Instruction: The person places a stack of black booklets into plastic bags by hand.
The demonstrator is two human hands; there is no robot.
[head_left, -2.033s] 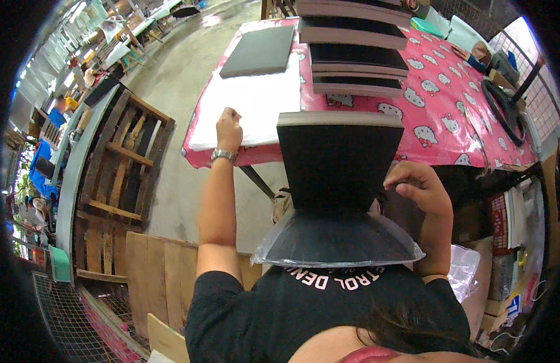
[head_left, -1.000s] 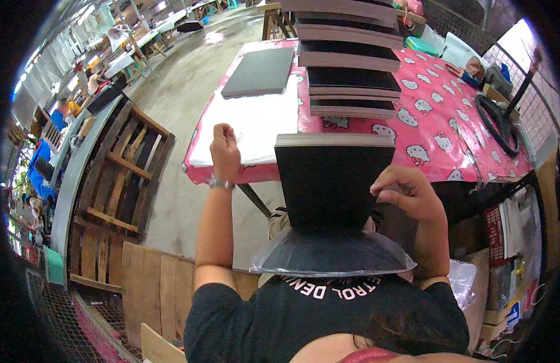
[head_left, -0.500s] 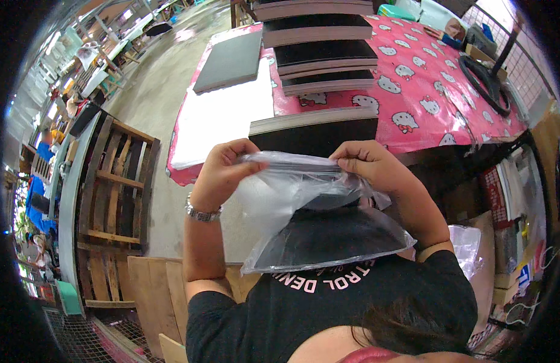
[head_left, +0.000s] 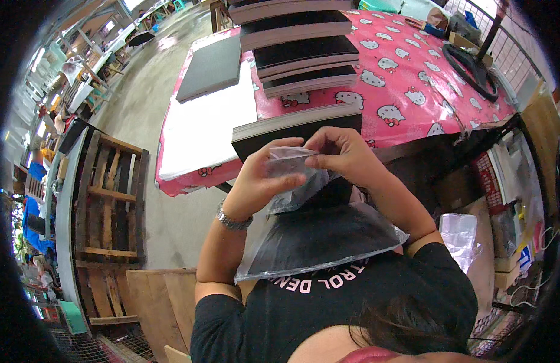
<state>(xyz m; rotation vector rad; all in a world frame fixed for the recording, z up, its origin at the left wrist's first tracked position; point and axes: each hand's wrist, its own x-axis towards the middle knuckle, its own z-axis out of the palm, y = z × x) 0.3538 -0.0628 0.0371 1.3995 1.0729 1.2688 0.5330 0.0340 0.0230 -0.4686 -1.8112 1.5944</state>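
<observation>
A clear plastic bag (head_left: 322,242) hangs in front of my black shirt, its wide end lowest and its upper edge bunched between my hands. My left hand (head_left: 261,181), with a metal watch on its wrist, closes around the gathered plastic, thumb across the front. My right hand (head_left: 346,154) pinches the upper edge of the bag between thumb and fingers. Just beyond my hands, at the near table edge, lies a thick black book-like block (head_left: 298,130) with pale page edges. My hands partly hide it.
More thick black blocks (head_left: 307,54) line the table's pink patterned cover (head_left: 407,91). White sheets (head_left: 207,133) and a dark grey board (head_left: 210,69) lie at left. A black ring-shaped thing (head_left: 470,72) sits far right. Wooden pallets (head_left: 113,187) stand left; clear plastic (head_left: 458,236) lies right.
My hands have come closer together, the left moving right and the right slightly left. The bag's upper edge, stretched wide before, is now bunched. The view has shifted slightly.
</observation>
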